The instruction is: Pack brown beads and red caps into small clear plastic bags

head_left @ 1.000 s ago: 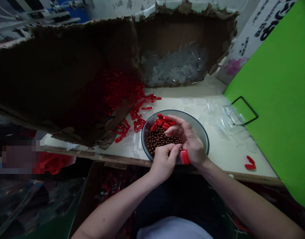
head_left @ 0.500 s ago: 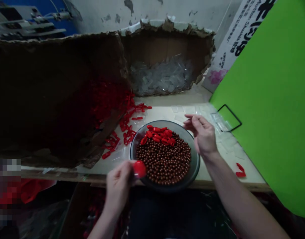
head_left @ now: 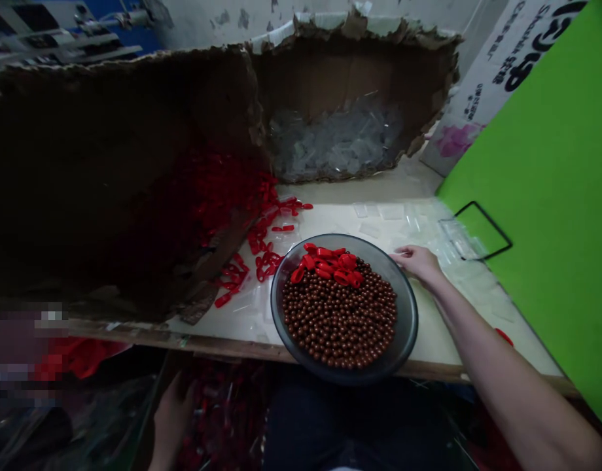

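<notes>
A grey bowl (head_left: 409, 314) holds many small brown beads (head_left: 337, 320), with a cluster of red plastic caps (head_left: 333, 263) lying on top at its far side. At the bowl's right rim is my right hand (head_left: 419, 263), fingers drawn together and pointing left; anything between the fingertips is too small to make out. My left hand (head_left: 173, 409) is low and dim, below the table edge at the left, beside a container of red and clear pieces (head_left: 220, 412). Its fingers are dark and blurred, and no held thing shows there.
A torn cardboard box (head_left: 254, 98) stands behind, with red caps (head_left: 217, 190) in its left part and clear plastic pieces (head_left: 335, 140) in its right. Loose clear pieces lie on the white table (head_left: 433, 333). A green panel (head_left: 551, 216) with a black wire loop (head_left: 507, 245) bounds the right.
My left hand has moved from the bowl's front left down below the table edge, and the red-capped piece it held is out of sight. My right hand has lowered beside the bowl's rim.
</notes>
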### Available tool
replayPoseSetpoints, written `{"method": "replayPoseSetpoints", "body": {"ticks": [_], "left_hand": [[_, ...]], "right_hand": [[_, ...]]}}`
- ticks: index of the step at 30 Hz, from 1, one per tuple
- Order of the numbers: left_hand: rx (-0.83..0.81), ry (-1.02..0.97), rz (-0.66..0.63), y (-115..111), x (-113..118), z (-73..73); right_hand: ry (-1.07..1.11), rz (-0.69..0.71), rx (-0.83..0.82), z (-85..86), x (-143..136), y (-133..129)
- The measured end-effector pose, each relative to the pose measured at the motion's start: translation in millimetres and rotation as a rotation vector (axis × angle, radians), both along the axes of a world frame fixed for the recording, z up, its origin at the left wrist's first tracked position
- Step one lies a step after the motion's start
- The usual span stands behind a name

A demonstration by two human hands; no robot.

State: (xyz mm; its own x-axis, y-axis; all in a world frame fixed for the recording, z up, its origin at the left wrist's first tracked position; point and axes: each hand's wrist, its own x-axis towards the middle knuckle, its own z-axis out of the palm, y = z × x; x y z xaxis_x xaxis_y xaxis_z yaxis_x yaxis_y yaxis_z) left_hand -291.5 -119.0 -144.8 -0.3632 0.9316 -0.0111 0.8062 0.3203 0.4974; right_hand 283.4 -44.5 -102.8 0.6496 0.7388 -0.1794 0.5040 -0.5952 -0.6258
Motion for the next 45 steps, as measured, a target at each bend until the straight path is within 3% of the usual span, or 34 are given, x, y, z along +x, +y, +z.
{"method": "replayPoseSetpoints", "body": {"ticks": [2, 5, 8, 10, 13, 16, 18, 24, 32, 36, 41, 45], "left_hand": [[0.032, -0.051, 0.072, 8.6, 15.4, 9.2], [0.279, -0.147, 0.168, 23.1, 46.9, 31.1], [0.469, -0.235, 0.119, 31.7, 90.7, 60.1], [0.513, -0.353, 0.010, 33.3, 124.6, 80.4], [0.569, -0.470, -0.265, 34.0, 174.1, 105.0], [0.568, -0.526, -0.483, 36.9, 211.9, 116.9], [0.546, -0.559, -0.556, 39.7, 227.2, 118.1], [0.462, -0.597, -0.556, 44.3, 234.7, 110.0], [0.428, -0.567, -0.576, 43.4, 235.0, 110.1], [0.362, -0.513, -0.616, 43.3, 236.3, 110.4], [0.276, -0.429, -0.665, 43.9, 236.8, 106.2], [0.217, -0.366, -0.671, 45.4, 237.7, 103.4]], "right_hand": [[0.095, 0.021, 0.122, 10.9, -2.2, -8.7], [0.334, 0.047, 0.446, 35.6, -13.0, -27.5], [0.440, 0.137, 0.633, 63.6, -31.7, -46.0], [0.393, 0.243, 0.624, 78.6, -45.1, -55.0], [0.260, 0.449, 0.497, 91.4, -61.8, -62.4], [0.193, 0.593, 0.372, 94.6, -76.2, -65.0], [0.185, 0.625, 0.340, 94.1, -86.1, -66.0], [0.012, 0.786, 0.281, 83.6, -108.1, -67.0], [-0.164, 1.060, 0.126, 55.6, -106.8, -63.8], [-0.371, 1.138, 0.104, 60.1, -107.5, -59.2], [-0.707, 1.206, -0.130, 75.7, -104.3, -49.8], [-0.770, 1.265, -0.167, 70.1, -121.3, -46.4]]}}
